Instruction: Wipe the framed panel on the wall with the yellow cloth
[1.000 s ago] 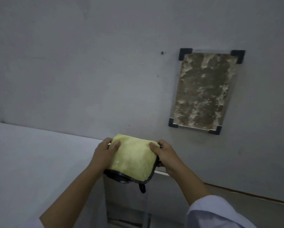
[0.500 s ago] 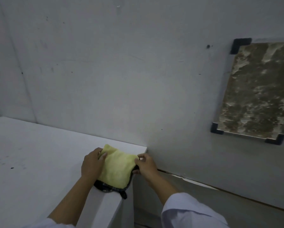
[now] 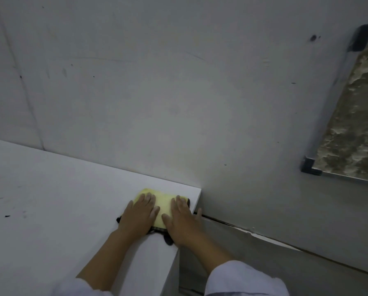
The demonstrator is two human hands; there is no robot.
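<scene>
The folded yellow cloth (image 3: pixel 165 205) with a dark border lies flat on the right end of the white table (image 3: pixel 50 210), close to its corner. My left hand (image 3: pixel 139 214) presses flat on the cloth's left half, fingers straight. My right hand (image 3: pixel 182 221) lies flat on its right half, near the table's edge. The framed panel (image 3: pixel 353 124), mottled brown and white with black corner brackets, hangs on the grey wall at the far right, partly cut off by the frame edge.
The grey wall (image 3: pixel 178 92) rises right behind the table. To the right of the table's end a gap drops to a lower grey ledge (image 3: pixel 285 263) along the wall. Dark smudges mark the table's left part.
Both hands carried the cloth left and down from mid-air onto the table and now lie flat on it instead of gripping its edges. The view swung left, pushing the panel to the right edge.
</scene>
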